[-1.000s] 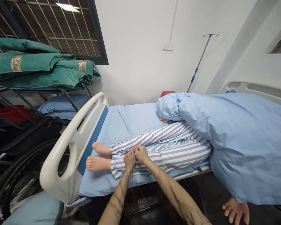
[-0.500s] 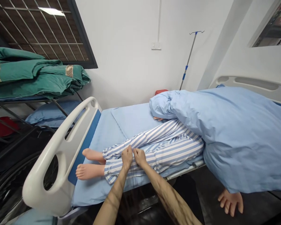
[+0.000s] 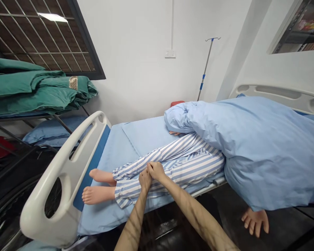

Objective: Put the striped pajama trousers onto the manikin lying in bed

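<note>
My left hand and my right hand are both closed and meet over the lower legs of a manikin on the bed. What lies inside the fingers, if anything, is hidden. Right below them are blue-and-white striped pajama trousers on the manikin's legs. Its bare feet point toward the footboard. A light blue quilt covers its upper body. One manikin hand hangs past the near bed edge, and the fingers of the other peek out under the quilt.
The white footboard rises at the left and the headboard at the far right. An IV pole stands behind the bed. Folded green bedding lies on a rack at left, with a wheel below it.
My right hand has moved against my left, slightly above it, closing the small gap between them. The whole view has shifted slightly. The manikin and quilt look unmoved.
</note>
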Available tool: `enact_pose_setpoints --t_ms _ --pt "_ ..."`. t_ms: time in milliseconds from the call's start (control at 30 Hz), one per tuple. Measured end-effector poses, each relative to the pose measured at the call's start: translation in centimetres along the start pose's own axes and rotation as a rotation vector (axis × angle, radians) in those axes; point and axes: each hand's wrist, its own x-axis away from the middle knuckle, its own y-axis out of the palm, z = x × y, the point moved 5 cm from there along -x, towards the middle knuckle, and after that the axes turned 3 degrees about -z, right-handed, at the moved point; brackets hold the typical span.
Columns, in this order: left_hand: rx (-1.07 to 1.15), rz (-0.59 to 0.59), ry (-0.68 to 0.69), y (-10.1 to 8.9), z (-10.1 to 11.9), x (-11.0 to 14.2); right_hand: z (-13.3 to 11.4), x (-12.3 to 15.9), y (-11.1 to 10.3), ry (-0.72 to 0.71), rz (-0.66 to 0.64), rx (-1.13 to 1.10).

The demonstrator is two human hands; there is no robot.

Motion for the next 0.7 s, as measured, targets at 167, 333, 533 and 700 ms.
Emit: enact_pose_setpoints --t_ms 167,333,533,700 --pt "0.18 0.014 -0.047 0.4 -0.4 0.2 2.1 0.9 1.5 0.083 -0.013 0.035" --pt "0.321 0.073 -0.104 0.0 -0.1 -0.3 3.9 1.0 2.8 0.13 0.022 -0.064" --pt "0.507 0.073 -0.114 1.3 2.2 -0.1 5.2 0.3 2.4 0.125 0.118 -0.28" --pt "0.348 0.085 -0.092 2.5 2.4 1.0 5.5 0.3 2.4 0.202 0.129 -0.346"
